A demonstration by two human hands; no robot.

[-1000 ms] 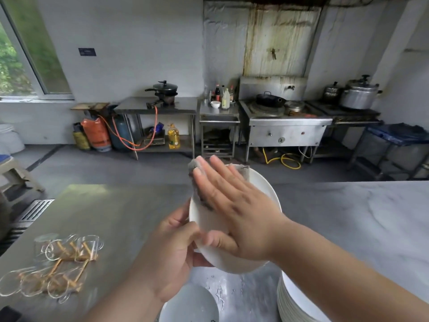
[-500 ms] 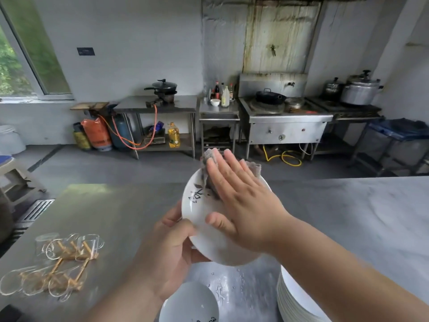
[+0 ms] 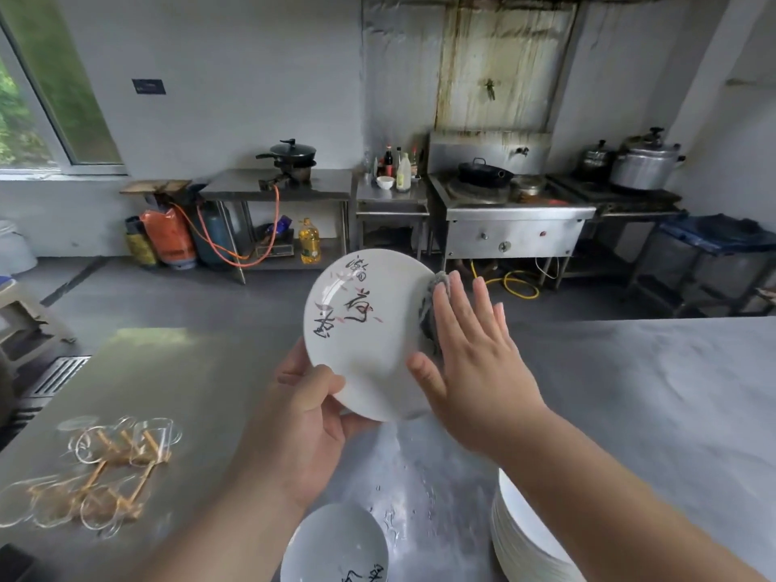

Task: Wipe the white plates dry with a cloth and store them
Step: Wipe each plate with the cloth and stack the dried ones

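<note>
A person's left hand (image 3: 313, 417) grips a tilted plate (image 3: 369, 333) above the worktop (image 3: 630, 392); the flat right hand (image 3: 474, 363) presses a cloth (image 3: 434, 304) at its rim. Best to sweep across evenly.

Grey floor (image 3: 126, 296) & pale plastered walls (image 3: 235, 77), w/ a window (image 3: 50, 98) at left letting in daylight. Along the back wall: steel table (image 3: 294, 189) w/ a black pot (image 3: 292, 151) on a burner (image 3: 294, 172), gas cylinders (image 3: 168, 241) beside it, then a steel stove (image 3: 512, 228) under a rust-stained panel (image 3: 495, 69), big silver pot (image 3: 644, 165) far rt. Nearer, a steel counter (image 3: 168, 371) at left meets a pale stone-look counter (image 3: 672, 392) at right.
</note>
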